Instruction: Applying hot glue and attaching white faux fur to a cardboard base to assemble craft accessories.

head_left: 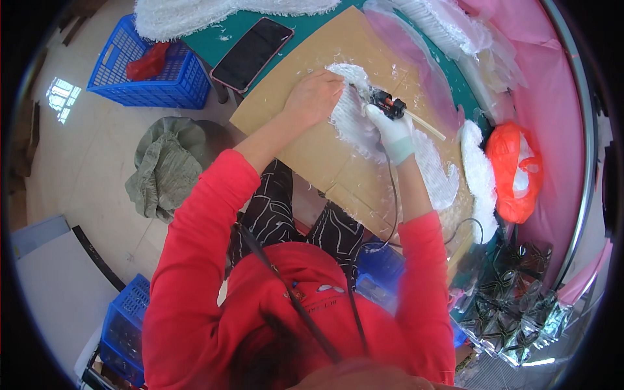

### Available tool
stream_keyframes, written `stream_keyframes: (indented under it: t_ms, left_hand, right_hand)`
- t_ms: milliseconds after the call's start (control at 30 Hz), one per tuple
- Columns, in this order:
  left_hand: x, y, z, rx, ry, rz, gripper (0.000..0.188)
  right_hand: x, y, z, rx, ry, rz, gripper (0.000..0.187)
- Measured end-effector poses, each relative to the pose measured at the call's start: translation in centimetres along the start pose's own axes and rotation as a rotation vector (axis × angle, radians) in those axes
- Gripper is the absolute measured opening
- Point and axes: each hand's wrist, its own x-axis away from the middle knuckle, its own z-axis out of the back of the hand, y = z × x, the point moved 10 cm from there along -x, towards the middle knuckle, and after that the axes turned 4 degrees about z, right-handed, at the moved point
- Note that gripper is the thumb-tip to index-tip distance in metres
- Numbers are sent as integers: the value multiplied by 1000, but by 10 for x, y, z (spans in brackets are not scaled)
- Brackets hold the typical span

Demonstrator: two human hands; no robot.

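My right hand point(394, 133), in a white glove with a greenish cuff, is closed round a small black corded power tool point(387, 104). The tool's front end meets a white fluffy fabric piece point(350, 114) lying on a brown cardboard sheet point(292, 140). My bare left hand point(316, 96) is at the left edge of that piece, fingers together and gripping it; the fingertips are partly hidden. Beyond the tool lies a thin pale stick point(426, 126). Another white piece point(437, 172) rests by my right forearm. White shreds are scattered over the cardboard.
A phone point(252, 54) lies on the green table left of the cardboard. Blue crate point(156, 88) and grey-green sack point(169, 169) stand at left. At right are an orange-red bag point(515, 172), a white fluffy strip point(479, 182) and pink sheeting point(559, 97). The tool's cable point(395, 201) loops beside my right forearm.
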Motion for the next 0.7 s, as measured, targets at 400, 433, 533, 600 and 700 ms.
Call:
stream_keyframes:
  t_ms: [400,433,533,600,700]
  left_hand:
    - [1,-2,-1,-7,-9,5,17]
    - [1,-2,-1,-11,-8,1,17]
    - [0,-2,-2,-3,-18,3,17]
    - [0,-1,-3,-1,-17,0,17]
    - [0,-1,-4,-2,-16,1,17]
  right_hand:
    - [4,4,0,32,5,-62,23]
    - [6,-3,-1,44,10,-31,22]
    - [6,-3,0,10,24,-12,21]
    - [3,3,0,-36,31,-24,21]
    - [1,7,-2,36,6,-42,20]
